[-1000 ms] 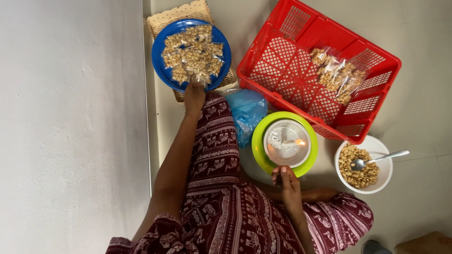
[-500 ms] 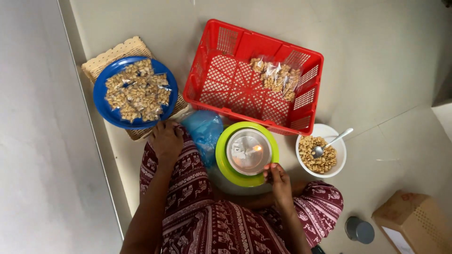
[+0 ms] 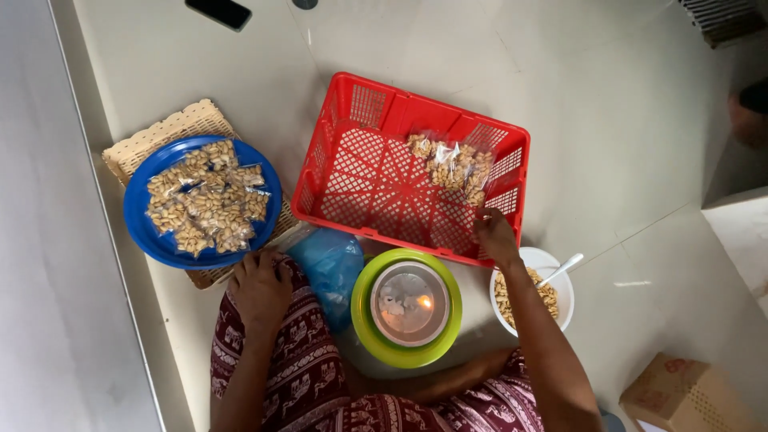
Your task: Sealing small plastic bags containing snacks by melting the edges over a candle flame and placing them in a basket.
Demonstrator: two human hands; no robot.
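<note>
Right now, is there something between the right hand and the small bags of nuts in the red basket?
Nothing visible does. The right hand is at the near wall of the red basket, and the bags of nuts lie just beyond it on the basket floor, with only open basket between them.

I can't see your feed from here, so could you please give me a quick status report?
Left hand resting on knee, empty. Right hand over red basket near-right rim, nothing visibly held. Packets of nuts in basket's far corner. Nothing in the way.
</note>
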